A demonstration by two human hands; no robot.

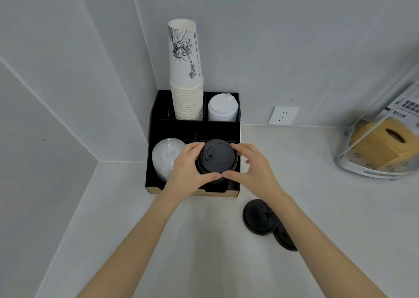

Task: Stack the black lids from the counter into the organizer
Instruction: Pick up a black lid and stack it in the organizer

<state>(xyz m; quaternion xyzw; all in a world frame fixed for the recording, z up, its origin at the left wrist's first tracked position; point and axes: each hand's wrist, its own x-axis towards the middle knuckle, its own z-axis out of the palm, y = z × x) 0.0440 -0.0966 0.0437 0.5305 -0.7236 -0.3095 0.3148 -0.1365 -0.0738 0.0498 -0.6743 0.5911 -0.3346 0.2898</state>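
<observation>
A black organizer (195, 129) stands in the counter's corner. In its front right compartment sits a stack of black lids (217, 158). My left hand (189, 170) curls around the stack's left side, thumb at the front. My right hand (250, 168) cups the right side, and its thumb tip meets the left thumb. Two more black lids lie on the counter to the right: one black lid (259, 217) nearer the organizer, the other black lid (284, 238) partly under it and partly hidden by my right forearm.
The organizer also holds a tall stack of white paper cups (187, 88), white lids (223, 109) at the back right and clear lids (165, 158) at the front left. A wall socket (283, 115) and a rack with a yellow tissue box (385, 143) are on the right.
</observation>
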